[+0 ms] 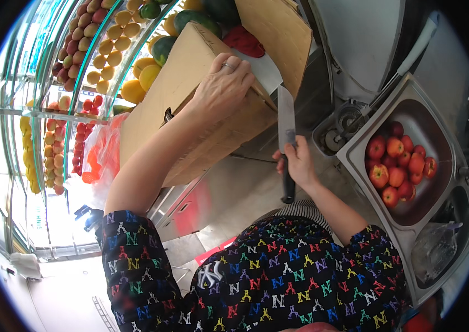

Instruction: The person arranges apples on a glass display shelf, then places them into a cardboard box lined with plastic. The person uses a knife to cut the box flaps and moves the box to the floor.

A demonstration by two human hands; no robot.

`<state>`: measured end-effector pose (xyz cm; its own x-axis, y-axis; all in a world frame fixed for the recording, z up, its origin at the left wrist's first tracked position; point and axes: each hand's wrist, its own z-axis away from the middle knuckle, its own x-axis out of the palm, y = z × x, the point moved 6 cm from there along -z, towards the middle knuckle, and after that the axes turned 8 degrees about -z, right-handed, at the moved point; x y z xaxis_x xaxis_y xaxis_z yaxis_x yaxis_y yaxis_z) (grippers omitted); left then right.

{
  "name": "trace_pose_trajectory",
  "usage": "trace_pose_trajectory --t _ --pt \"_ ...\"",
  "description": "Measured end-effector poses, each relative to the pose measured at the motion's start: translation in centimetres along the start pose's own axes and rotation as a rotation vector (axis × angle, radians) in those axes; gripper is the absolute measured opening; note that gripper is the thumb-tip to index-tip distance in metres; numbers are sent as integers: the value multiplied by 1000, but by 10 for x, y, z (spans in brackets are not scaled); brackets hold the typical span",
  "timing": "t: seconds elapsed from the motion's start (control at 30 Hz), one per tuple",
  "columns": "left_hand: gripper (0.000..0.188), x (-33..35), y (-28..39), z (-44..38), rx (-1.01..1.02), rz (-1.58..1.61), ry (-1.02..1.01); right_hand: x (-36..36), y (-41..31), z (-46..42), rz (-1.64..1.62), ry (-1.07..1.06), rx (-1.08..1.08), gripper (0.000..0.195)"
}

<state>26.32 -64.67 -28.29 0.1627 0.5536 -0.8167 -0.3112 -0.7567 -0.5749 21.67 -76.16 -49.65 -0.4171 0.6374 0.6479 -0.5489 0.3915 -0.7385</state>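
My left hand [227, 83], with a ring on one finger, reaches across a large cardboard box [168, 112] and curls its fingers over the box's upper edge. One flap [278, 35] of the box stands raised on the far side. Inside the opening, some white material and a dark red cloth-like thing [243, 41] show; the rest of the contents is hidden. In my right hand [299, 162] is a kitchen knife [287, 112], held by its black handle. Its broad blade points up and away from me, with the tip near the box's corner.
To the right, a steel double sink [344, 151] holds several red apples [396, 176] in one basin and a clear plastic bag [434, 251] in the other. A long-handled tool [417, 45] leans by it. Glass shelves [93, 58] with fruit and several watermelons [197, 23] are at the left.
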Motion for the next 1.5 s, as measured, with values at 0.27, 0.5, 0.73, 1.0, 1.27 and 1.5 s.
trace_pose_trajectory --t 0.27,0.5,0.73,1.0,1.27,1.5 --pt "34 16 20 3 105 -45 -19 54 17 -11 -163 20 -85 15" --pt "28 23 22 -4 102 -74 -96 69 18 -22 -170 -6 -100 12" --pt "17 26 21 -3 98 -75 -102 71 18 -20 -196 -23 -138 9" --pt "16 28 20 -3 78 -87 -109 70 22 -16 -249 -23 -153 8" --pt "13 28 21 -3 74 -93 -83 75 20 -21 -285 -40 -140 6" --pt "9 30 17 -5 67 -94 -91 84 17 -41 -226 -65 -167 4"
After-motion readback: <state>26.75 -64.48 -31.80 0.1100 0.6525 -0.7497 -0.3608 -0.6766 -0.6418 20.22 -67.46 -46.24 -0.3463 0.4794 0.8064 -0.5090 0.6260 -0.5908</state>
